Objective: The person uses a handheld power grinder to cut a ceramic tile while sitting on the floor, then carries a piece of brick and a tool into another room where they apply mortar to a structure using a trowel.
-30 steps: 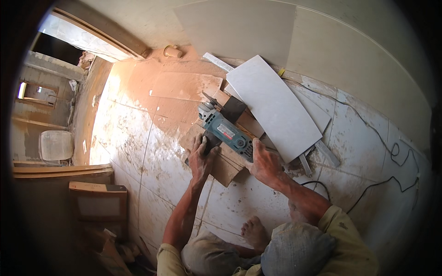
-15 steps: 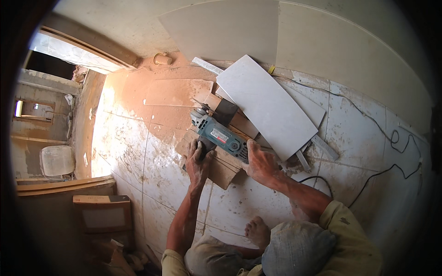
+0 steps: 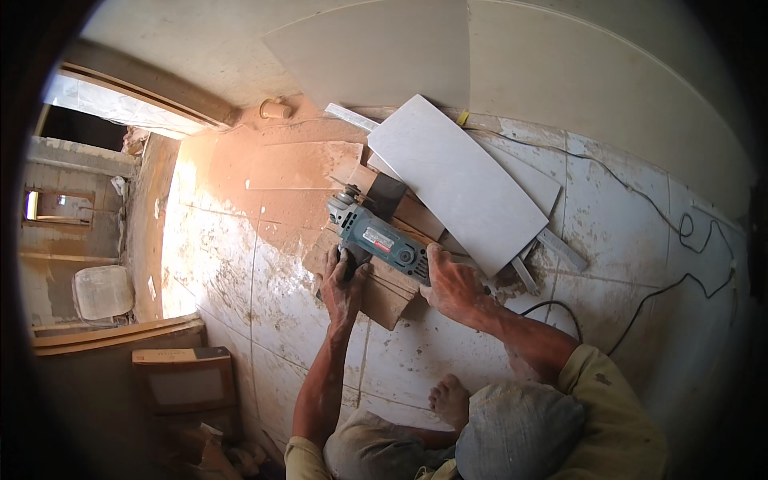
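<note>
An angle grinder [image 3: 379,238] with a teal body and grey metal head lies between my hands, its head toward the far left. My right hand [image 3: 453,282] is closed around its rear end. At the near side of the head, my left hand [image 3: 342,290] is closed on a black part of the grinder, probably its side handle; the fingers partly hide it. A thin disc [image 3: 352,186] shows edge-on at the head. Under the grinder lie brown tile pieces [image 3: 390,306] and a dark piece [image 3: 386,194]. Beyond them rests a large white tile [image 3: 456,184].
Metal bars [image 3: 562,250] stick out from under the white tile. Reddish dust covers a flat tile [image 3: 304,164] and the floor at far left. A black cable [image 3: 652,300] winds along the right. A cup [image 3: 275,108] lies by the wall; a cardboard box [image 3: 184,376] stands at near left.
The whole view has shifted slightly. My hands and the grinder keep nearly the same place over the tile pieces, with the same grip.
</note>
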